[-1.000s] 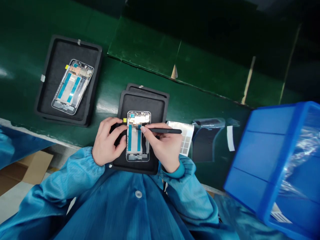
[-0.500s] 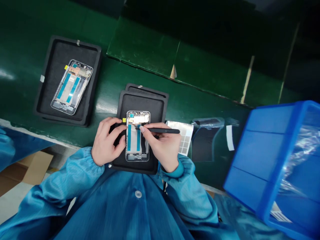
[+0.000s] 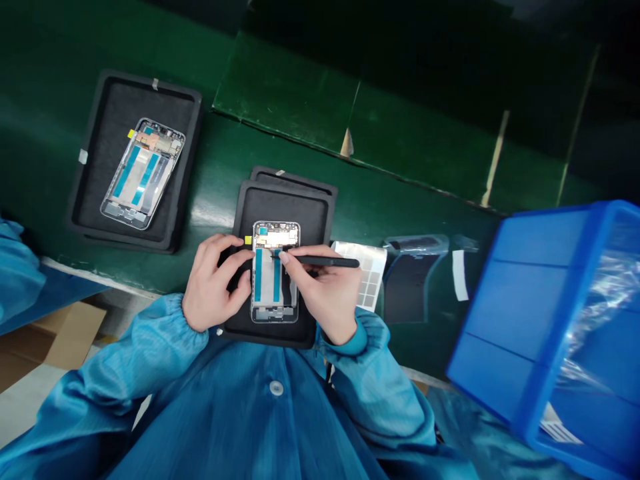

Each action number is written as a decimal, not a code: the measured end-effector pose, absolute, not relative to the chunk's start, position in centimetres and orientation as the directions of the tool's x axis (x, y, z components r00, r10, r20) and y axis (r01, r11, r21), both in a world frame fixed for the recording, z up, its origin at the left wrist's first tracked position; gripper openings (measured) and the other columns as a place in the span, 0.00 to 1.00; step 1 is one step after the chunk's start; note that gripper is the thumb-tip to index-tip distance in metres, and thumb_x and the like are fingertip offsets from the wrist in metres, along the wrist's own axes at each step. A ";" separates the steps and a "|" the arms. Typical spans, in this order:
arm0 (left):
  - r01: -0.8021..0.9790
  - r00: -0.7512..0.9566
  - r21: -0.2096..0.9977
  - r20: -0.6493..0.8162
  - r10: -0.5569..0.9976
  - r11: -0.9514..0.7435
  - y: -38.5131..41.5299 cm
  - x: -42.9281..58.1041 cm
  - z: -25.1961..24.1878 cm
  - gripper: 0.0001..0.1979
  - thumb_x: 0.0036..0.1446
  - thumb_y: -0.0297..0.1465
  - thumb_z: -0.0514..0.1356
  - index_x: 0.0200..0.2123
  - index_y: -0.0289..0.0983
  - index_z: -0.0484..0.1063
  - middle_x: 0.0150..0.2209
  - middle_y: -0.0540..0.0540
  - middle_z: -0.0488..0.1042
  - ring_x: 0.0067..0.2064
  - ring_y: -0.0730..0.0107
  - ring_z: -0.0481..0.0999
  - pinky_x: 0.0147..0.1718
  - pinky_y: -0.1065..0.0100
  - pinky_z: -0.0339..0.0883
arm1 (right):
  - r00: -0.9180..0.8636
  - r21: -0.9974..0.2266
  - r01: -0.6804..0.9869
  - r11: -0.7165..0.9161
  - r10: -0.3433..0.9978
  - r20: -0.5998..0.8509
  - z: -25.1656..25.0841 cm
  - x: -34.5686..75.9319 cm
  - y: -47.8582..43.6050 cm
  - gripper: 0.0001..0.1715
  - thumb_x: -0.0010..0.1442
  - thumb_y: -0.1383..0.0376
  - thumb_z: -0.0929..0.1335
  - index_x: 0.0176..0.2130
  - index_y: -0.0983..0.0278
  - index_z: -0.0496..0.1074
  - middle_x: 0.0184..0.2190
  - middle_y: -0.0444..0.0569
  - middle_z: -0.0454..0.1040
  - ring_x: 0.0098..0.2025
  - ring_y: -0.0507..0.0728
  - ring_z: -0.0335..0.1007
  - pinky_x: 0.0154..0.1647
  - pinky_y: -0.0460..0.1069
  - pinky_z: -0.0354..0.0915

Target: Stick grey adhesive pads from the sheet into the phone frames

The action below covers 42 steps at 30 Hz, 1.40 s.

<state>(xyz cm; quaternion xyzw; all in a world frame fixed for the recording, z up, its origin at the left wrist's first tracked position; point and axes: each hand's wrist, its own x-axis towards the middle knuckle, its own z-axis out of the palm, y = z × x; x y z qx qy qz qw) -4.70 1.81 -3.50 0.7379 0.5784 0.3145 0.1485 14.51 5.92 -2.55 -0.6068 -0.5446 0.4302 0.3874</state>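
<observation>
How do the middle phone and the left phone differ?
The middle phone lies almost straight; the left phone lies slanted. The left hand and right hand are at the middle phone; the left phone sits untouched. Both show blue strips and a yellow tab, on black trays.

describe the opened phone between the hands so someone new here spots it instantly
From the big blue bin, go left along the green bench to the first stacked black trays. The opened phone lies in the top one, between left hand and right hand. Unlike the slanted phone farther left, it sits nearly straight in its tray.
</observation>
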 end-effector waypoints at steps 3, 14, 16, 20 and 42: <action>0.762 0.132 0.583 0.286 0.949 -0.282 1.8 -4.7 -3.6 0.15 0.58 0.25 0.60 0.49 0.36 0.74 0.53 0.37 0.70 0.57 0.52 0.68 0.57 0.49 0.66 | 0.033 -0.938 0.330 -0.109 0.994 -0.103 -2.6 14.6 5.9 0.06 0.55 0.61 0.77 0.33 0.61 0.80 0.28 0.45 0.81 0.29 0.55 0.78 0.28 0.48 0.74; 0.768 0.132 0.575 0.290 0.948 -0.283 1.8 -4.7 -3.5 0.15 0.58 0.26 0.60 0.49 0.37 0.74 0.53 0.37 0.71 0.56 0.52 0.69 0.56 0.49 0.67 | 0.035 -0.936 0.333 -0.113 0.994 -0.108 -2.5 14.5 5.9 0.06 0.55 0.61 0.77 0.33 0.61 0.80 0.29 0.46 0.82 0.29 0.55 0.78 0.28 0.48 0.74; 0.769 0.130 0.575 0.287 0.949 -0.279 1.8 -4.7 -3.5 0.15 0.58 0.26 0.60 0.49 0.38 0.74 0.53 0.38 0.70 0.56 0.52 0.69 0.56 0.49 0.67 | 0.035 -0.935 0.336 -0.118 0.993 -0.112 -2.4 14.5 6.0 0.07 0.55 0.61 0.77 0.33 0.61 0.80 0.29 0.46 0.82 0.29 0.55 0.78 0.28 0.48 0.74; 0.770 0.133 0.573 0.284 0.950 -0.279 1.8 -4.7 -3.6 0.15 0.58 0.26 0.60 0.50 0.37 0.74 0.53 0.38 0.70 0.57 0.52 0.68 0.57 0.49 0.67 | 0.052 -0.938 0.323 -0.130 0.991 -0.120 -2.4 14.5 6.0 0.08 0.54 0.60 0.78 0.33 0.61 0.80 0.27 0.46 0.81 0.27 0.54 0.77 0.27 0.48 0.74; 0.777 0.138 0.564 0.278 0.951 -0.278 1.8 -4.7 -3.5 0.15 0.59 0.27 0.60 0.49 0.37 0.74 0.53 0.38 0.70 0.57 0.52 0.68 0.57 0.50 0.67 | 0.037 -0.934 0.336 -0.125 0.992 -0.119 -2.4 14.4 6.0 0.07 0.55 0.60 0.77 0.33 0.61 0.80 0.28 0.46 0.81 0.29 0.55 0.78 0.28 0.48 0.74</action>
